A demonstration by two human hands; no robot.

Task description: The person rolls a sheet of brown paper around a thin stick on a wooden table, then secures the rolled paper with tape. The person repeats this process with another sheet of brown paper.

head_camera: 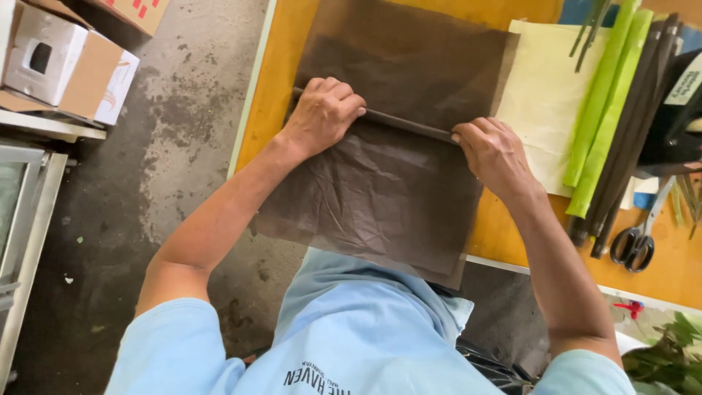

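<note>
So both hands are down on a big dark brown sheet of thin, crinkly paper-like fabric (380,183) spread over the orange-yellow wooden tabletop (281,66), with its near edge hanging off the table toward the person. A thin dark rod or tightly rolled edge (406,124) runs across the middle of the sheet. The left hand (322,113) has its fingers curled shut over one end of it, and the right hand (493,153) pinches the other end with fingers bent and pressed down. Biggest risk I see: the two hands aren't level, the rod sits on a slant, so any rolling could go crooked and come out cone shaped. The sheet is already wrinkled below the rod, and those creases could get locked in or the thin stuff might tear if it's pulled too tight. The overhanging part could also drag the whole sheet off the edge. Over on the right there's a cream paper sheet (545,95) tucked under the brown one, plus lime green rolled tubes (607,102), dark rolled tubes (636,124) and black-handled scissors (636,241), close enough that a wide right elbow could knock them.
</note>
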